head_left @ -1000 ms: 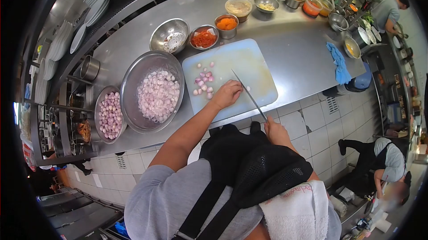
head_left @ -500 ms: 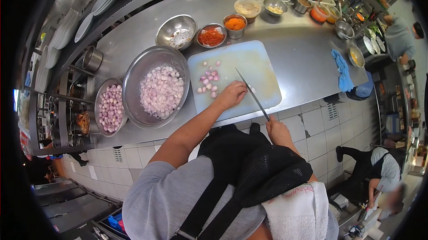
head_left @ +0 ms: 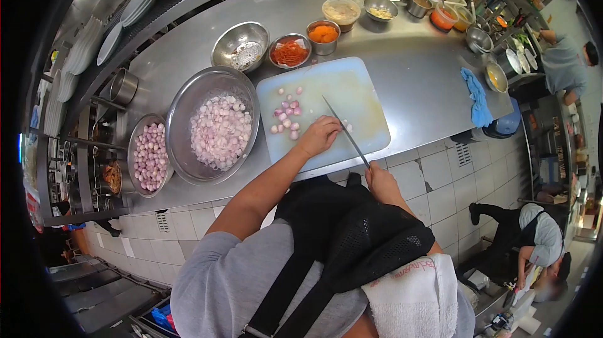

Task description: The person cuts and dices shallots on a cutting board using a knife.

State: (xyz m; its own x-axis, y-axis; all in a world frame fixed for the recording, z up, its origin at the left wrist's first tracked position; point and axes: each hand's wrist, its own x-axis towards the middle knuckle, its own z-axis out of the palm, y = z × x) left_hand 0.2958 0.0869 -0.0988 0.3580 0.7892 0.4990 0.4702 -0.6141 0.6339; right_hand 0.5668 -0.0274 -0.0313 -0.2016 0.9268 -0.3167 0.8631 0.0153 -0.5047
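Since a second ago, the right hand has shifted slightly toward the cutting board, and more pale pieces show just right of the knife. It is closed into a fist around the knife's handle, low at the counter's near edge, and the blade slants away to the left across the board (whether it touches the surface cannot be told). Just left of the blade, the left hand is lowered over the board with fingers bunched and curled; how tightly they close, and on what, is hidden. Whole shallots lie scattered beyond its knuckles, on the board's left half. On that side a large bowl crowds the board's edge, limiting movement. Room opens rightward, where the board's surface gives way to a broad stretch of steel counter reaching toward a blue cloth. The board's near edge runs along the counter's edge, with tiled floor below.
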